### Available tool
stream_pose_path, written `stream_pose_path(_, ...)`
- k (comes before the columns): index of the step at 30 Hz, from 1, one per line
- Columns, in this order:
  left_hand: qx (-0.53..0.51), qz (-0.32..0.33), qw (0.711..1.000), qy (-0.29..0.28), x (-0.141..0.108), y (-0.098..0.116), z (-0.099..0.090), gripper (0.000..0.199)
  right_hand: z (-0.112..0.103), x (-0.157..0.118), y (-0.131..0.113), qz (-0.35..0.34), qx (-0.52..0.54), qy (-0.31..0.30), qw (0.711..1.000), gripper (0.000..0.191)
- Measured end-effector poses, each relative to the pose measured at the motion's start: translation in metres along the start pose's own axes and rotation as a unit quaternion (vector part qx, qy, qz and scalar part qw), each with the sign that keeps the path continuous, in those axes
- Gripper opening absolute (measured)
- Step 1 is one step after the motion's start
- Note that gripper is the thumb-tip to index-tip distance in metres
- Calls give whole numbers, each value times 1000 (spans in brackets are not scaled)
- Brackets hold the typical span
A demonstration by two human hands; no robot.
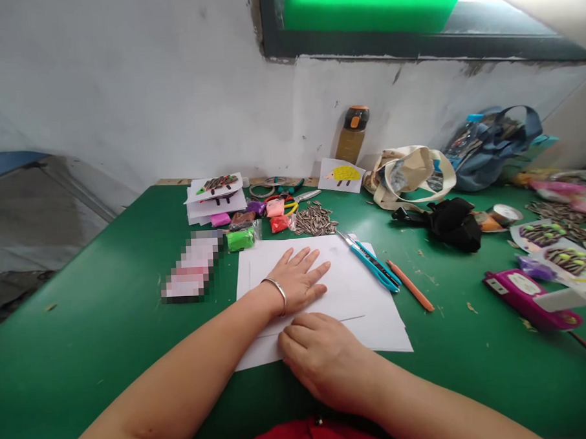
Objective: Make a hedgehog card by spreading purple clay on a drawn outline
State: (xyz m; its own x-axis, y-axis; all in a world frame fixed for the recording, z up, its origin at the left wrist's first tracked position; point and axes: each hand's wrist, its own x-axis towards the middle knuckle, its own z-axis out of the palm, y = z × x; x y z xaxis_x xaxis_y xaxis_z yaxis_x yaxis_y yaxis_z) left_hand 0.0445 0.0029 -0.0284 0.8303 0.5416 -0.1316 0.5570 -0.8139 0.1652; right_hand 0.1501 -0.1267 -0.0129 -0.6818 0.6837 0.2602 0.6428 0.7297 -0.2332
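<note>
My left hand point(296, 281), with a silver bangle at its wrist, lies flat with fingers spread on the white paper point(354, 281). Just below it, my right hand point(323, 354) is closed over the paper's lower part. Its curled fingers hide whatever they may hold. A dark straight line point(353, 318) shows on the sheet beside my right hand. Across the paper's right edge lies a blue utility knife point(377, 267). To the right of that rests an orange pen point(411, 285). More than one sheet appears stacked here.
Behind the paper are a pile of sunflower seeds point(316, 218), a green clay packet point(241, 238) and a red one point(280, 224). A hedgehog picture point(342, 175) leans by a bottle point(352, 136). Bags point(412, 169) and a magenta device point(529, 300) occupy the right side.
</note>
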Motion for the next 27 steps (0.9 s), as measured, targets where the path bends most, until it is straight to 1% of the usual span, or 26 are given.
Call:
stream_pose_path(3,-4,-1,1000,-7,0,0,-1,63,-1,-14,6,38,13,-2,999,14)
stream_pose_path(6,-12,1,1000,-9,0,1,-3,66,-9,-30,18,79,3,9,997,20)
stream_pose_path(10,-14,-1,1000,-14,1,1,-4,67,-26,-37,46,136,-53,23,989,30)
stream_pose_path(11,-14,-1,1000,-12,1,1,-4,66,-31,-37,56,170,-70,44,982,30)
stream_pose_path(12,-14,-3,1000,-10,1,2,-4,66,-36,-36,67,221,-94,74,968,29)
stream_pose_path(13,-13,-3,1000,-9,1,2,-5,66,-40,-35,77,268,-124,100,950,28)
stream_pose_path(14,-11,-3,1000,-8,1,2,-5,66,-44,-34,88,311,-158,114,930,26)
stream_pose_path(15,-9,-3,1000,-8,1,2,-5,66,-47,-34,97,348,-192,115,910,25)
stream_pose_path(18,-1,-1,1000,-7,1,1,-6,66,-46,-36,117,419,-242,66,873,20)
stream_pose_path(20,1,-1,1000,-7,1,1,-6,66,-41,-38,123,442,-249,33,861,19)
stream_pose_path(22,2,-1,1000,-8,1,1,-6,66,-35,-39,126,443,-251,13,860,19)
stream_pose_path(24,1,-1,1000,-8,2,1,-6,65,-32,-40,128,434,-252,10,865,19)
stream_pose_path(27,1,-2,1000,-5,2,1,-6,65,-31,-40,128,417,-241,29,876,25)
